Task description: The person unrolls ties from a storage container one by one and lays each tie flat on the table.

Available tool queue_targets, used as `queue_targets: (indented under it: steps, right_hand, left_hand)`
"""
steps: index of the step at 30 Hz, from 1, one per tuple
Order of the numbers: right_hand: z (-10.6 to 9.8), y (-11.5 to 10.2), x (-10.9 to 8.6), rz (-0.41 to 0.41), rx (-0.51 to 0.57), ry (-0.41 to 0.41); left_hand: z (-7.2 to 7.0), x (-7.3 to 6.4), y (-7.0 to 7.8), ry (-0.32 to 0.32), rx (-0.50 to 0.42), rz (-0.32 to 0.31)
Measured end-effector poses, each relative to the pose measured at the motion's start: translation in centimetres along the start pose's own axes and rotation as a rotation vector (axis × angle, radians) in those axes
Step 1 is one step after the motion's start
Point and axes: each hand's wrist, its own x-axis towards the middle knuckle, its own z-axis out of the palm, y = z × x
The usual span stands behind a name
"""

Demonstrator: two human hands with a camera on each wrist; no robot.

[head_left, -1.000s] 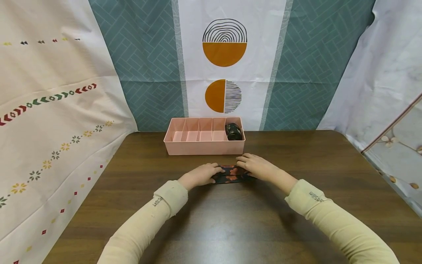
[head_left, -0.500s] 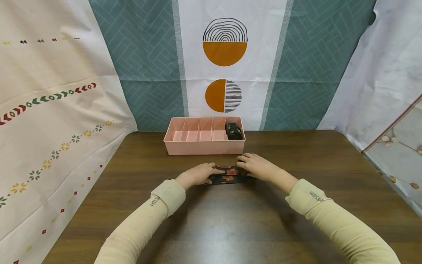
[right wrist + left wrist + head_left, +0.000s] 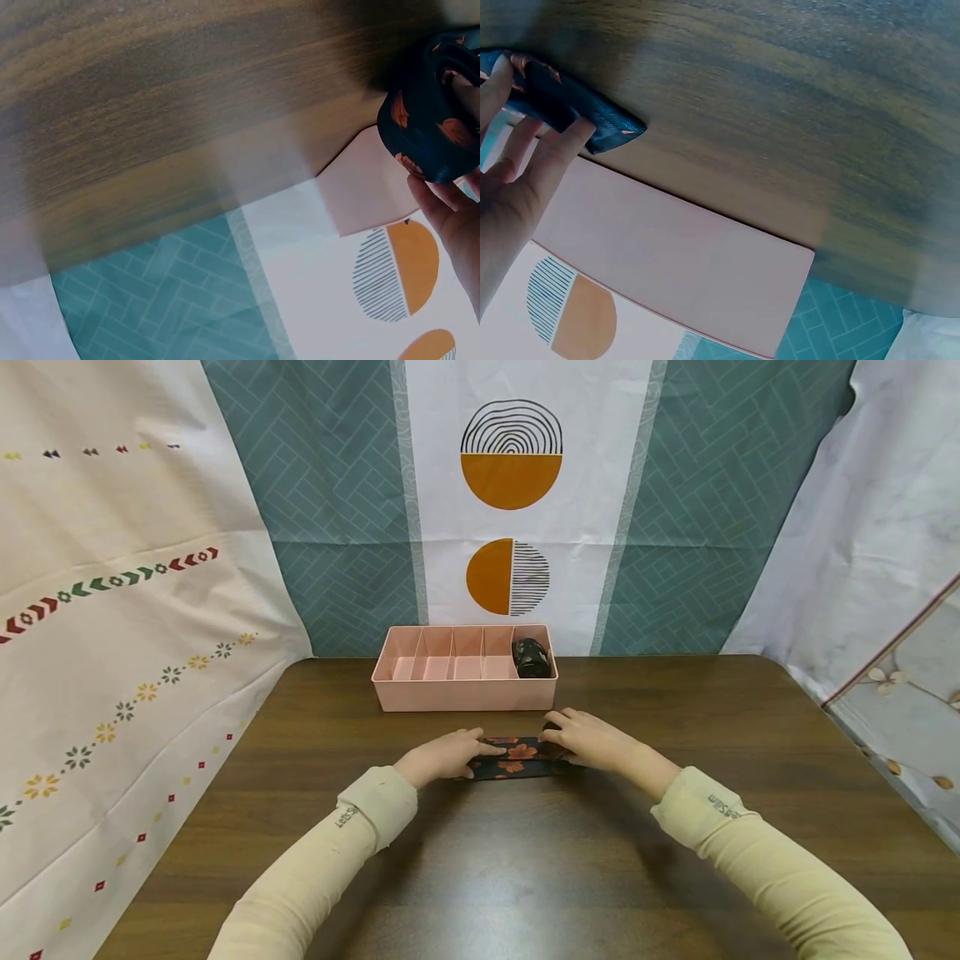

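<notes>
A dark necktie (image 3: 521, 752) with orange flowers lies across the table in front of me, its right part wound into a roll (image 3: 420, 127). My right hand (image 3: 596, 743) grips that roll, with a finger in its coil and fingertips on its outside in the right wrist view. At the left end, my left hand (image 3: 438, 756) holds the necktie between thumb and fingers across its width. The pointed tip (image 3: 622, 131) sticks out past this hand in the left wrist view. Some left fingertips are hidden by the cloth.
Behind the hands stands a pink divided box (image 3: 465, 696). Its rightmost compartment contains a dark patterned roll (image 3: 532, 660); the other compartments hold nothing visible. Patterned cloths (image 3: 345, 510) hang behind and beside the brown table (image 3: 480, 860).
My left hand has shifted slightly left, and the flowers on the flat stretch of necktie have moved left with it. The right hand has edged slightly right, still on the roll.
</notes>
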Motion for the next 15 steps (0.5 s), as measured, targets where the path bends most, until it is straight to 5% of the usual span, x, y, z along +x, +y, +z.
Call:
queue_targets:
  steps: [15]
  right_hand:
    - [0.1,-0.2,-0.2,-0.007,0.076,0.047]
  left_hand:
    - [0.1,-1.2,-0.6,-0.016,-0.115,-0.059]
